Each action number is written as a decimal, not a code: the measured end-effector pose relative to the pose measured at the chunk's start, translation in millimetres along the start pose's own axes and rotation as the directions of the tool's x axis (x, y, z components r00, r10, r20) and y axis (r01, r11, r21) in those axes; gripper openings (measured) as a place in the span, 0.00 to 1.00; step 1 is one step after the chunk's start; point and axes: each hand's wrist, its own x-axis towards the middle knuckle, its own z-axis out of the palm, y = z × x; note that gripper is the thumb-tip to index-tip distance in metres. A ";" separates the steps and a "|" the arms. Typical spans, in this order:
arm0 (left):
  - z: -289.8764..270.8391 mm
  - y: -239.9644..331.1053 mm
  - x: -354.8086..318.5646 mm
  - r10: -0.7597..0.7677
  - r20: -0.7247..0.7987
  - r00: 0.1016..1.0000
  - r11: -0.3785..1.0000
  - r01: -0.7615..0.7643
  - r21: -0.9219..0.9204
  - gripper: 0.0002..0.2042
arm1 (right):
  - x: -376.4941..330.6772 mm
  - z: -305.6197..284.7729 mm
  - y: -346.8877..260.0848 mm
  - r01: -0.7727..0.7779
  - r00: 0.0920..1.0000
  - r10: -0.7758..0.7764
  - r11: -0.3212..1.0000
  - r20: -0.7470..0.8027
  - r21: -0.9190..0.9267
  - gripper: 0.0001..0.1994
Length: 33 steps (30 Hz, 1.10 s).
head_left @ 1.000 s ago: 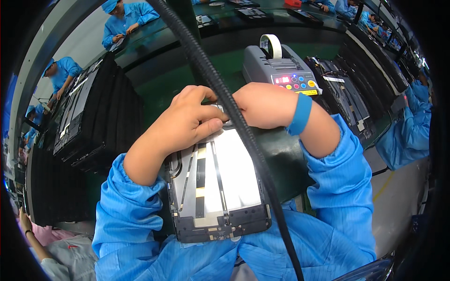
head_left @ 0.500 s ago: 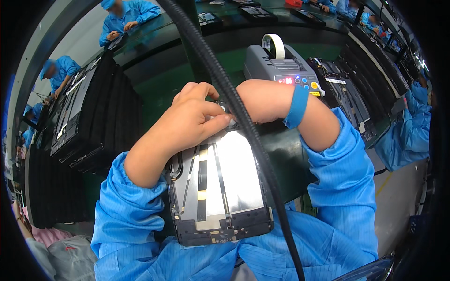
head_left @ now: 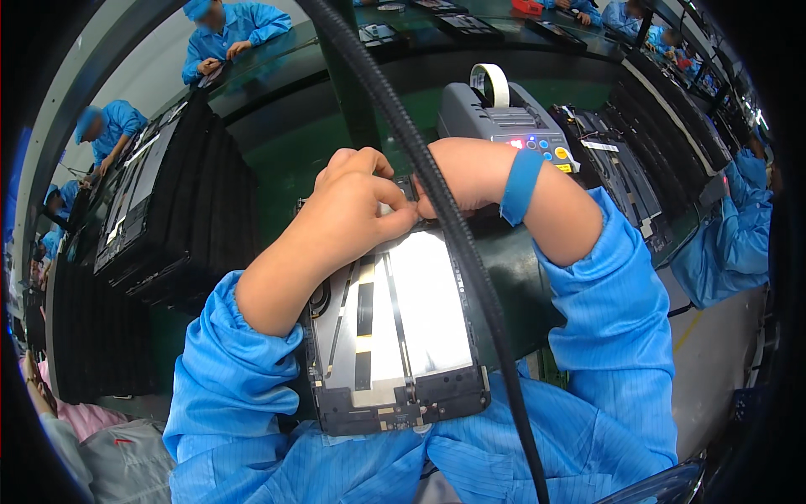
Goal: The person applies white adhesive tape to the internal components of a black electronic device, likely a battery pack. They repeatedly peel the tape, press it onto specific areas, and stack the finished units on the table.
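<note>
An opened tablet housing (head_left: 428,307) with a silvery metal back, dark flex strips and a black lower edge lies before me, its far end under my hands. My left hand (head_left: 357,197) is at that far end, thumb and forefinger pressed together over a small pale piece too covered to name. Close beside its fingertips is my right hand (head_left: 460,172), bent inward, with a blue band (head_left: 522,186) round the wrist. A black braided cable (head_left: 411,151) crosses in front and hides most of the right fingers.
Beyond my right hand stands a grey tape dispenser (head_left: 495,118) with a cream tape roll (head_left: 495,84). Stacks of tablet housings rise at left (head_left: 147,193) and right (head_left: 617,168). Co-workers in blue (head_left: 235,34) sit along the far bench. The cable hangs across the middle.
Both hands stay at the housing's far end, and their fingertips have come closer together. My left hand has shifted slightly right. The right wrist has moved a little left.
</note>
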 end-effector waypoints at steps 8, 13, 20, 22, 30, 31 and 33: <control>0.7 0.5 -3.3 -0.059 0.009 0.998 0.998 0.059 -0.021 0.07 | -4.5 -11.1 -12.6 -0.115 0.988 0.113 0.993 0.101 0.010 0.12; -1.3 1.1 -5.8 0.007 0.001 1.000 1.000 -0.007 0.001 0.09 | -6.8 -15.0 -22.5 -0.243 0.967 0.242 0.970 0.083 0.005 0.12; -0.9 -5.3 -8.8 0.012 0.010 1.000 1.000 -0.012 -0.025 0.12 | -18.0 -13.3 -34.7 -0.324 0.944 0.286 0.897 -0.164 -0.302 0.19; -0.1 -9.6 -13.3 0.004 0.003 1.000 1.000 -0.003 -0.023 0.13 | -26.0 -6.3 -33.5 -0.340 0.923 0.250 0.888 -0.293 -0.310 0.15; 5.7 -9.3 -11.1 0.019 -0.014 1.000 0.998 -0.019 -0.055 0.15 | -46.1 88.9 -15.4 0.089 0.548 -0.140 0.990 -0.825 -0.110 0.04; 5.5 -9.7 -11.3 0.004 -0.012 1.000 0.998 -0.005 -0.057 0.15 | -46.7 92.4 -16.4 0.122 0.521 -0.141 0.988 -0.842 -0.090 0.05; 5.2 -10.0 -11.8 -0.024 -0.009 1.000 0.998 0.023 -0.061 0.14 | -45.9 95.2 -18.1 0.158 0.499 -0.138 0.985 -0.855 -0.066 0.06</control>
